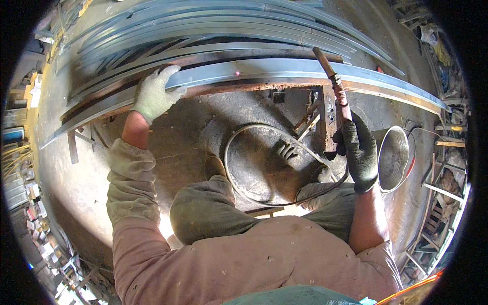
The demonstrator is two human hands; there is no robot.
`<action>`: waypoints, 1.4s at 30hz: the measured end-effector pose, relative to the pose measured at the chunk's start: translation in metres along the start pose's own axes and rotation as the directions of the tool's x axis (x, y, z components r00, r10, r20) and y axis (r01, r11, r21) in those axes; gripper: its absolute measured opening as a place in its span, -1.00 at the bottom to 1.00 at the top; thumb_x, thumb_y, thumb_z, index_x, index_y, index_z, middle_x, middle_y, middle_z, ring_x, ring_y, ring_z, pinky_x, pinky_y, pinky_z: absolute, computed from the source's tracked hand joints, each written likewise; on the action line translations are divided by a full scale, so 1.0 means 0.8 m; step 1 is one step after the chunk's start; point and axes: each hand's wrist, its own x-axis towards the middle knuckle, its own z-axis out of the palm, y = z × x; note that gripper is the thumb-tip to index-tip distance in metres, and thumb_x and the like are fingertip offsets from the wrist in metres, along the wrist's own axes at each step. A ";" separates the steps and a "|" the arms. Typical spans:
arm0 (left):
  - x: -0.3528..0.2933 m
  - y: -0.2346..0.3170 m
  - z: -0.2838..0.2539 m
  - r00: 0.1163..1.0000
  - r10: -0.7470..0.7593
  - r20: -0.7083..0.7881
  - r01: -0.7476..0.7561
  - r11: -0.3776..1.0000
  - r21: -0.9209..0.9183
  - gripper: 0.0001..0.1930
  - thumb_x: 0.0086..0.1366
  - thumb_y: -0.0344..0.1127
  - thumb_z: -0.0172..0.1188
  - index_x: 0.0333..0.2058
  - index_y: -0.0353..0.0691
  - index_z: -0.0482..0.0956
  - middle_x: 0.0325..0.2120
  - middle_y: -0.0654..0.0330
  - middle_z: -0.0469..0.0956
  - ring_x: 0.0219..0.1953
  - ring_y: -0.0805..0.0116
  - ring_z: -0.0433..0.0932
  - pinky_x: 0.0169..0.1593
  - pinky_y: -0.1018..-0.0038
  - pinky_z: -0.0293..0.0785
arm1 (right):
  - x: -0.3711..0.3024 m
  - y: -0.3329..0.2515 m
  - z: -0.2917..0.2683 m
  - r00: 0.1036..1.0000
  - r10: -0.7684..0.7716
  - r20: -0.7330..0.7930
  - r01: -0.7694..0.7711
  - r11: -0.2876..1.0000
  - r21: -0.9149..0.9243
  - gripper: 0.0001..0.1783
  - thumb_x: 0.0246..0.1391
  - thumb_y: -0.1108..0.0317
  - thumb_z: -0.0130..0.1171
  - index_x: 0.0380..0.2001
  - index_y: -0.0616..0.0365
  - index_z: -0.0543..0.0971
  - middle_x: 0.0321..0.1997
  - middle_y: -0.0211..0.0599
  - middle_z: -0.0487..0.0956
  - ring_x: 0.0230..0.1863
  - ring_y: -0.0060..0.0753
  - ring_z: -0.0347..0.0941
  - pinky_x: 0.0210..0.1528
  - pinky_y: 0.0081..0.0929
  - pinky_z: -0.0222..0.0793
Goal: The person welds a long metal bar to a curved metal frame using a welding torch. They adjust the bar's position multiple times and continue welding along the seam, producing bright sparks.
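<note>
My left hand [156, 94], in a pale glove, lies across a long grey metal profile [274, 67], its fingers over the far side and its thumb by the near edge. In a dark glove, my right hand [360, 150] is closed around a worn, rod-shaped welding torch [340, 93] with a brown wrapped section. The torch's blunt far end rises in front of the profile. A pale hose [239, 133] loops on the floor and runs up toward my right hand. The profile rests along a rusty steel beam [254, 87] on a support.
More long metal profiles [213, 26] lie beyond the beam. A rusty upright plate [329, 119] stands left of my right hand. At the right is a metal bucket [395, 155] with a thin cable nearby. My legs [203, 208] are bent below the beam.
</note>
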 end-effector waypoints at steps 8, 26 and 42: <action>-0.001 -0.002 0.028 0.945 0.247 -0.214 -0.133 0.888 0.441 -0.04 0.00 0.33 0.68 0.31 -0.01 0.60 0.14 -0.01 0.73 0.14 -0.13 0.71 0.21 0.00 0.64 | -0.003 -0.003 -0.001 0.999 0.016 0.028 -0.016 1.000 0.008 -0.50 0.67 0.02 0.12 0.30 0.22 0.62 -0.33 -0.48 0.64 -0.41 -0.69 0.46 -0.33 -0.58 0.41; -0.008 0.020 -0.003 0.959 0.266 -0.095 -0.193 0.864 0.465 -0.36 0.23 0.14 0.56 0.16 -0.12 0.74 0.23 0.15 0.63 0.24 -0.01 0.63 0.18 0.06 0.68 | -0.001 -0.003 0.004 0.996 0.043 0.075 -0.042 0.999 -0.014 -0.49 0.65 0.08 0.18 0.43 0.15 0.60 -0.23 -0.47 0.69 -0.30 -0.68 0.58 -0.28 -0.56 0.54; 0.014 0.036 -0.006 0.997 0.076 -0.025 -0.051 0.842 0.537 -0.34 0.33 0.10 0.48 0.31 -0.04 0.63 0.22 0.19 0.59 0.24 -0.02 0.60 0.19 0.03 0.67 | 0.001 -0.009 0.015 0.990 -0.013 0.137 0.015 1.000 -0.014 -0.51 0.62 0.18 0.24 0.45 0.13 0.59 -0.17 -0.50 0.68 -0.26 -0.71 0.52 -0.19 -0.57 0.50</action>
